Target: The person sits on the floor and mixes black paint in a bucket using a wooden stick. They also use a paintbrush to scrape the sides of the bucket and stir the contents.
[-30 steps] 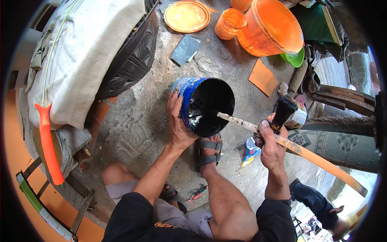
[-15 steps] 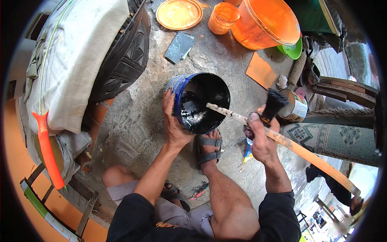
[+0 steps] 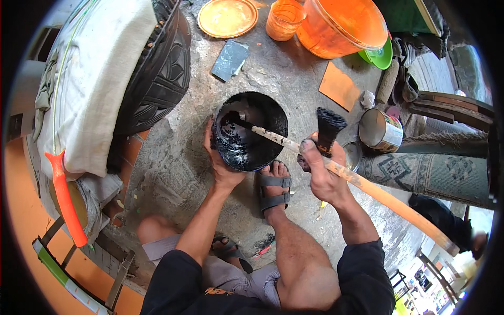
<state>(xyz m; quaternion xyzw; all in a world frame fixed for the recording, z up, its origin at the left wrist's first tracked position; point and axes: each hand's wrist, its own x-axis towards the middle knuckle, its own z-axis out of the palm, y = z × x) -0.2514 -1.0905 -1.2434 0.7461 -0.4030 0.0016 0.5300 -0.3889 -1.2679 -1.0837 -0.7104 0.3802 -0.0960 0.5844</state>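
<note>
My left hand [image 3: 224, 170] grips the left side of a paint bucket [image 3: 275, 123] standing in front of my sandalled foot. Black paint coats its inner wall and bottom. My right hand [image 3: 326, 176] is closed around a long wooden stick [image 3: 388, 203] and also holds a paintbrush [image 3: 331, 126]. The stick's blackened tip reaches down into the bucket, while its bare end slants out to the lower right. Black bristles point up and away from me, outside the bucket. Dark paint stains the fingers of my right hand.
Far off lie an orange-smeared lid [image 3: 228, 18], an orange cup [image 3: 285, 21], a big orange bucket [image 3: 336, 29] and a green bowl [image 3: 380, 55]. A tin can [image 3: 386, 131] and a rolled carpet [image 3: 420, 173] lie to the right. A cloth-draped black item [image 3: 163, 79] stands left.
The stick's tip has gone deeper into the bucket, and my right hand has moved left with stick and brush. The bucket has tipped, showing more of its inside.
</note>
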